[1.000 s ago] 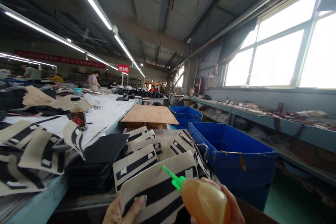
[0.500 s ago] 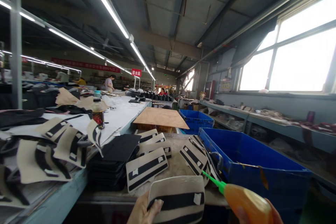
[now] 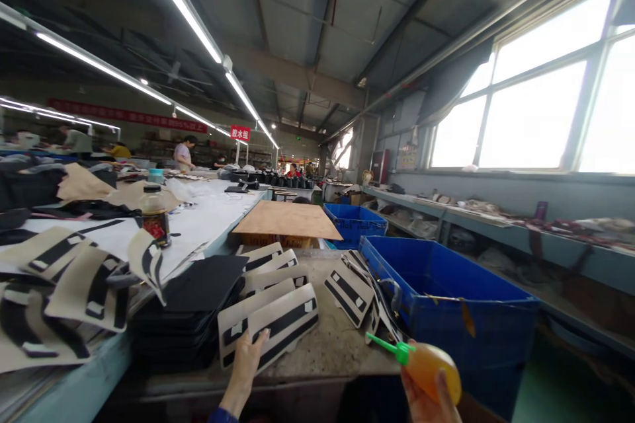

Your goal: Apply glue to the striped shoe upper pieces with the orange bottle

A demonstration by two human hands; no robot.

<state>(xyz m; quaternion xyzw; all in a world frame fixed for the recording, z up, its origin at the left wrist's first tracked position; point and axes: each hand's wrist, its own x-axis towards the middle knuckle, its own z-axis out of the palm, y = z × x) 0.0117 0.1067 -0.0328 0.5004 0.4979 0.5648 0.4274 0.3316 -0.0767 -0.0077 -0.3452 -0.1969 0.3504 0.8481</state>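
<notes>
1. A flat beige piece point(image 3: 284, 325) with black stripes and small white patches is seen lying on the surface point(image 3: 331, 347).
2. It is touched at its near edge by the fingertips of the left hand point(image 3: 245, 365), which is laid flat and open.
3. An orange bottle point(image 3: 430, 370) with a green nozzle is gripped by the right hand point(image 3: 427, 399), well right of the piece.
4. A blue bin point(image 3: 461, 312) is seen just beyond the right hand.

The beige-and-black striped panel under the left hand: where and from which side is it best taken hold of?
Probably at the near left corner of the striped panel, where the left hand already rests. The piece lies flat, overlapping another panel on the bench, and that corner is nearest the bench's front edge. Come from the near side, low, and pinch the thin edge with a thumb-over-fingers grip. The right hand holds the glue bottle.
</notes>
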